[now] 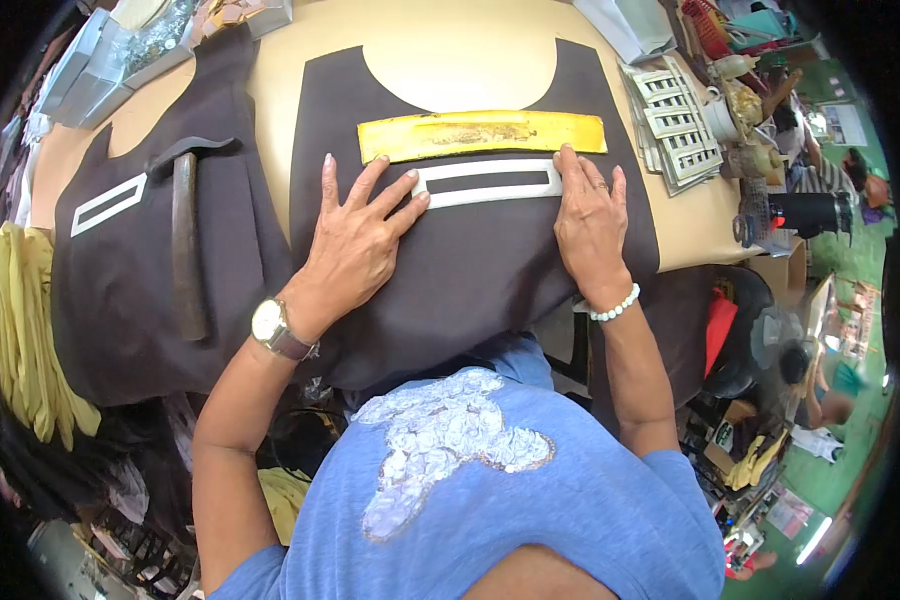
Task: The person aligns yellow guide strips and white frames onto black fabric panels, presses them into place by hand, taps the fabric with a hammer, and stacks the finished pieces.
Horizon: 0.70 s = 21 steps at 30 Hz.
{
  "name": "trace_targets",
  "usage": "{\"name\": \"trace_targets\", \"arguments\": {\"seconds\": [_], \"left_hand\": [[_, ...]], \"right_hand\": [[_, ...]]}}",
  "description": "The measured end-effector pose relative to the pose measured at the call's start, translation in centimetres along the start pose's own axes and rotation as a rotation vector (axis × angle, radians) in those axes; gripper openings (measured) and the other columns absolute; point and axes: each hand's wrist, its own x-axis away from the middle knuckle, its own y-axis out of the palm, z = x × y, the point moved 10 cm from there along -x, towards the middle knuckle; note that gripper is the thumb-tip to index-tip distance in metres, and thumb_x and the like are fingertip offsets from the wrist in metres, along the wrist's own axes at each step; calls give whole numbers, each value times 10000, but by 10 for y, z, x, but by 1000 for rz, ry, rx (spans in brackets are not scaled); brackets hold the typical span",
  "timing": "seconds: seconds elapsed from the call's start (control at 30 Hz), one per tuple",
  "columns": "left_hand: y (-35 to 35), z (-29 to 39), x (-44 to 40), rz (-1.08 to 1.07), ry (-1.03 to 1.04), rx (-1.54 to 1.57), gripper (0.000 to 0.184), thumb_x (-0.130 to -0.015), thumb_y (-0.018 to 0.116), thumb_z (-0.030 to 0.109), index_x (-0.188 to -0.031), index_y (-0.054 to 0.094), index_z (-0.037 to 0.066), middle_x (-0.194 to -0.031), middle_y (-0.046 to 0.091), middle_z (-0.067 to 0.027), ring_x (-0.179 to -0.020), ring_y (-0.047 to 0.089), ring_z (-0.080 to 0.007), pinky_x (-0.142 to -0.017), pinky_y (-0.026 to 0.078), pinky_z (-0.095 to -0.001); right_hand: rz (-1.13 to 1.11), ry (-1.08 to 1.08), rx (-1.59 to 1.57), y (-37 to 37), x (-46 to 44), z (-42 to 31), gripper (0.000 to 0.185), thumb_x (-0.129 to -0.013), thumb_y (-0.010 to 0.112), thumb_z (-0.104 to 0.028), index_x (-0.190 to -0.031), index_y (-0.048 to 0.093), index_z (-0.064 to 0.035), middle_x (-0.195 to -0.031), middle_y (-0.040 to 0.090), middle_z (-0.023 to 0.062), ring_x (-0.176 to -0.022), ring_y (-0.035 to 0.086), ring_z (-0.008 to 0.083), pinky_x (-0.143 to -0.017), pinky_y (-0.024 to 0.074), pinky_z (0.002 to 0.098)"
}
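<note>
A dark fabric panel [450, 270] with a curved neckline lies spread on the table. Across it is a white rectangular frame [487, 198] with a slot in the middle. Just above the frame rests a yellow strip [480, 134], scuffed brown along its centre. My left hand [358, 235] lies open with fingers spread, some fingertips at the frame's left end and one at the strip's lower edge. My right hand [592, 225] is stretched flat over the frame's right end, a fingertip at the strip's lower right edge. Neither hand grips anything.
At left, a second dark panel [120, 290] carries a white frame [109, 206] and a hammer [186, 240]. Slotted pale templates [675, 120] are stacked at the table's right. Yellow cloth [20, 320] hangs at far left. Boxes [115, 60] stand at the back left.
</note>
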Motion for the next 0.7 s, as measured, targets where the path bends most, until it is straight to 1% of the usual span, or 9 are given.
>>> {"name": "trace_targets", "arguments": {"seconds": [0.03,0.13,0.17,0.3,0.33,0.37,0.47,0.63,0.7], "left_hand": [[0,0,1,3,6,1,436,-793,508,2,-1197,590,142,-1331,480,-33,-1302,327,-265,-1075,76,-629],[2,-1,0,15,11,-13,439,-788,510,0,-1200,585,133,-1327,480,-37,-1304,325,-265,-1070,98,-636],[3,1,0,10,18,-17,442,-786,511,0,-1202,583,131,-1325,481,-39,-1305,324,-265,-1067,104,-638],[0,3,1,11,25,-13,449,-778,513,0,-1204,579,126,-1321,483,-46,-1309,320,-269,-1060,104,-647],[0,2,1,9,21,-15,451,-777,514,1,-1206,578,125,-1321,484,-47,-1310,320,-271,-1058,105,-647],[0,0,0,6,16,-16,452,-775,515,2,-1207,576,124,-1321,484,-48,-1311,320,-272,-1057,106,-648],[-1,3,-1,6,22,-46,455,-772,515,-2,-1205,578,123,-1321,484,-51,-1313,321,-275,-1054,107,-648],[2,2,-1,-26,1,-74,454,-799,503,-1,-1216,580,160,-1332,487,-26,-1322,317,-255,-1066,103,-632],[2,3,-2,-43,0,-97,453,-805,501,-1,-1217,582,170,-1331,492,-21,-1323,319,-250,-1070,104,-628]], "right_hand": [[15,-22,-10,-3,-1,-1,376,-852,453,-39,-1222,492,19,-1062,629,151,-1080,549,288,-976,336,542],[-108,69,-70,-6,-12,14,326,-862,455,-81,-1162,551,1,-1065,625,148,-1093,538,300,-956,351,528],[18,-11,48,-18,-15,0,298,-842,469,-94,-1102,593,-21,-1032,621,142,-1045,551,295,-917,375,504],[91,-219,-152,-24,-8,-104,173,-784,518,-131,-892,608,-29,-894,589,107,-905,551,227,-805,403,354],[98,-218,-198,-22,0,-123,182,-786,518,-130,-902,603,-17,-859,566,99,-875,540,221,-803,400,352],[15,-150,-239,-5,6,-130,231,-797,513,-133,-964,608,-5,-922,581,102,-920,543,211,-846,385,384],[115,-155,-189,-15,14,-121,277,-841,552,-173,-1070,610,-29,-1030,609,67,-986,563,191,-896,365,417],[25,-130,-160,-10,14,-98,258,-855,540,-170,-1078,615,-66,-1071,618,46,-1011,570,172,-943,315,466],[43,-122,-167,-12,18,-82,286,-826,513,-142,-1073,610,-34,-1058,615,62,-1013,568,173,-940,318,469]]}}
